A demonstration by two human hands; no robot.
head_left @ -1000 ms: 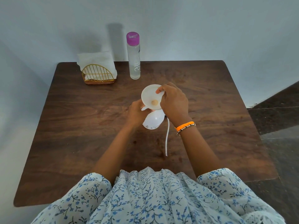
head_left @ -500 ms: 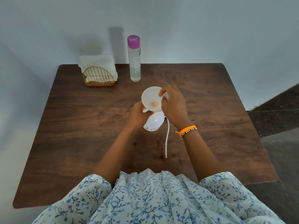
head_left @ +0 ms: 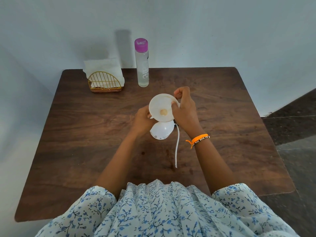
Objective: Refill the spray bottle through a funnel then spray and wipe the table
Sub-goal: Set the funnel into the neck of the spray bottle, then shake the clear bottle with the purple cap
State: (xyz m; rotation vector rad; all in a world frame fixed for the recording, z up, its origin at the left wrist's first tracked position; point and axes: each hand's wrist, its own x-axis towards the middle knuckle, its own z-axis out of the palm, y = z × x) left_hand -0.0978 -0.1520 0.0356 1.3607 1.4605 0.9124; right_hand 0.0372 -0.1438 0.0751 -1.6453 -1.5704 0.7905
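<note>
two hands, right grip (head_left: 183,108) pinching funnel (head_left: 161,107) rim, left grip (head_left: 142,121) around spray bottle (head_left: 161,130)

Right hand (head_left: 185,112): grips the rim of the white funnel (head_left: 161,107).
Left hand (head_left: 142,121): holds the spray bottle (head_left: 161,130) beneath, at mid-table (head_left: 77,134).
Far edge: water bottle (head_left: 142,65), napkin holder (head_left: 105,82).

Floral sleeves and a banded wrist
White garment (head_left: 162,211) printed with small blue sprigs, sleeves ending above the forearms; orange thread band (head_left: 199,138) beside a beaded bracelet on the right wrist
</note>
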